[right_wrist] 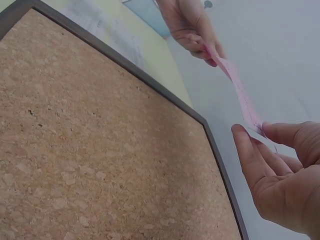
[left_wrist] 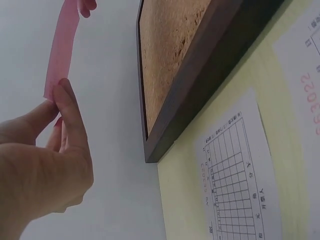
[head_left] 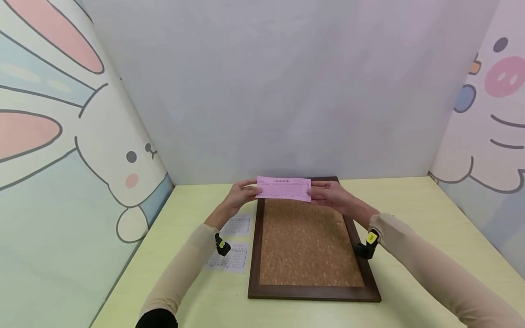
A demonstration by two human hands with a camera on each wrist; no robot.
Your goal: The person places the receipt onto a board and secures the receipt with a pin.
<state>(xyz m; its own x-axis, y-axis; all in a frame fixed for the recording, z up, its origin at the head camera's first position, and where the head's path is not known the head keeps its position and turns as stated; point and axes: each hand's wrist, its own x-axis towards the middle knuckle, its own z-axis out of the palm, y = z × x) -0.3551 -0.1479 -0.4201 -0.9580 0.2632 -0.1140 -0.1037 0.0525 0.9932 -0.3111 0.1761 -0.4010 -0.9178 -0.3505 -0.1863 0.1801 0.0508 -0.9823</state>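
Observation:
A pink printed form slip is held up flat by its two short ends, above the far end of a cork board with a dark wooden frame. My left hand pinches the slip's left end between thumb and fingers, as the left wrist view shows with the slip edge-on. At the other end my right hand pinches it likewise; in the right wrist view the slip stretches between both hands. The cork face shows bare beneath.
Two white printed forms, a nearer one and a farther one, lie on the pale yellow table left of the board. A grey wall rises behind, with cartoon-painted panels at either side.

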